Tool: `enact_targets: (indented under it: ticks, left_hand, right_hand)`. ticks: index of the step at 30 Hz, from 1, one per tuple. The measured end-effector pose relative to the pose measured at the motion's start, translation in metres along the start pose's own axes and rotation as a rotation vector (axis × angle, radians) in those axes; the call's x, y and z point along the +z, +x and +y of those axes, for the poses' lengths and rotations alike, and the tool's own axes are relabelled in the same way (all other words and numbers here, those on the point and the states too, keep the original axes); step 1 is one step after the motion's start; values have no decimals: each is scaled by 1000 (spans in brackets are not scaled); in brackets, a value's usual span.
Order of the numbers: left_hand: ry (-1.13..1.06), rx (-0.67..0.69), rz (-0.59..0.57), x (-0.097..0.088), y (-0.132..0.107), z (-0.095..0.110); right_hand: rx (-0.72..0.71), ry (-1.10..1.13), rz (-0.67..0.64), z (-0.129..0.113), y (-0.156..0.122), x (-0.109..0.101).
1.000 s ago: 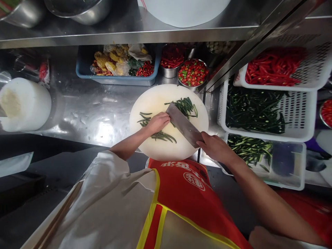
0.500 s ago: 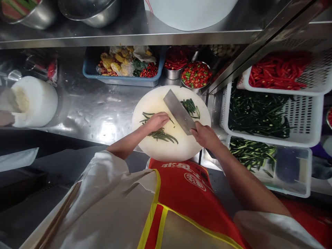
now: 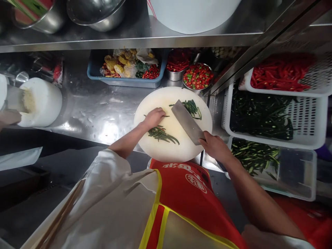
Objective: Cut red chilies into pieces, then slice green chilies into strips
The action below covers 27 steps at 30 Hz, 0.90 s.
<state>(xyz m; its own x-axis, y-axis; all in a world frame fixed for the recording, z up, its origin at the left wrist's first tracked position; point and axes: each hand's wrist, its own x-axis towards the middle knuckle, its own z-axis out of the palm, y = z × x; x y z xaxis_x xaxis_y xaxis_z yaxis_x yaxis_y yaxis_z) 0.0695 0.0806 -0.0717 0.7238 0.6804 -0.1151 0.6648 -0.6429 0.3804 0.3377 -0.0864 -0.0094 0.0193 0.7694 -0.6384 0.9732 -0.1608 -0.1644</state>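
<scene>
A round white cutting board (image 3: 168, 148) lies on the steel counter in front of me. My left hand (image 3: 153, 118) rests curled on a bunch of long green chillies (image 3: 162, 134) near the board's left side. My right hand (image 3: 214, 148) grips the handle of a broad cleaver (image 3: 187, 121), whose blade slants across the board's right half. Beyond the blade sits a small heap of cut green chilli pieces (image 3: 192, 108).
White baskets at the right hold red chillies (image 3: 281, 71) and green chillies (image 3: 259, 114); a clear tub (image 3: 293, 169) holds more green ones. A blue tray (image 3: 124, 67) and bowls of chopped chilli (image 3: 197, 75) stand behind the board. Another person's hand (image 3: 9, 117) works at a second white block (image 3: 41, 102) at the left. A steel shelf (image 3: 129, 34) overhangs.
The cleaver swung up and away over the board's top, then came back down toward me beside the cut heap. My left hand shifted slightly up along the chillies.
</scene>
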Motion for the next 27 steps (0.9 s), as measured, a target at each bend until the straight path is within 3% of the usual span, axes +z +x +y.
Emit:
enact_targets:
  ticks: [3, 6, 9, 13, 20, 27]
  left_hand:
    - [-17, 94, 16, 18, 4, 36]
    - [-47, 154, -6, 26, -1, 50]
    - [-120, 186, -28, 25, -10, 44]
    - [-148, 103, 46, 22, -14, 33]
    - [-85, 152, 71, 34, -3, 39]
    - [-49, 155, 102, 41, -7, 36]
  right_hand:
    - [8, 19, 7, 0, 0, -1]
    - [19, 25, 8, -1, -1, 1]
    - [12, 22, 0, -1, 0, 3]
    - [-4, -19, -4, -2, -1, 2]
    - [-100, -38, -37, 2, -9, -8]
    - [-147, -54, -102, 15, -16, -19]
